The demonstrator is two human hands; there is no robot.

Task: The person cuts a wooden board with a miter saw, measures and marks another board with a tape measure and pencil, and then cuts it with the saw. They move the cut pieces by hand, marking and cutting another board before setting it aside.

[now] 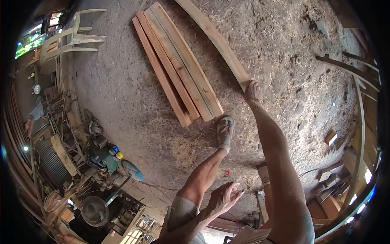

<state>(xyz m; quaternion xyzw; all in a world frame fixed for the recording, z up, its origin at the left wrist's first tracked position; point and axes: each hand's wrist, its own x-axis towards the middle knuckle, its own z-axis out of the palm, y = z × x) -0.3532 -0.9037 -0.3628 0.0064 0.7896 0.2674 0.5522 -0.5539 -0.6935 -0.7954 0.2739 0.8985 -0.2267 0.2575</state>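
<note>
Head view. In the upper centre of the frame, a long plank (217,38) is shown lying slantwise, its far end cut off by the upper edge and its near end gripped by the right hand (252,90). The fingers of this hand are closed about the plank's end. The left hand (222,199) is seen at the lower centre, well apart from the plank, with its fingers partly bent; a small dark tip is visible at the fingertips, but whether an object is held cannot be told.

To the left of the plank, a group of pale boards (185,67) and reddish boards (159,69) is laid side by side on the floor (292,61), which is strewn with shavings. A sandalled foot (225,130) is placed just beside the near ends of the pale boards. A small red object (228,173) is seen above the left hand.

At the upper left, a pale chair-like frame (77,38) is shown. The lower left is occupied by a round fan (94,211), with a blue disc (133,170) above and to its right. A wooden block (331,137) is seen at the right.
</note>
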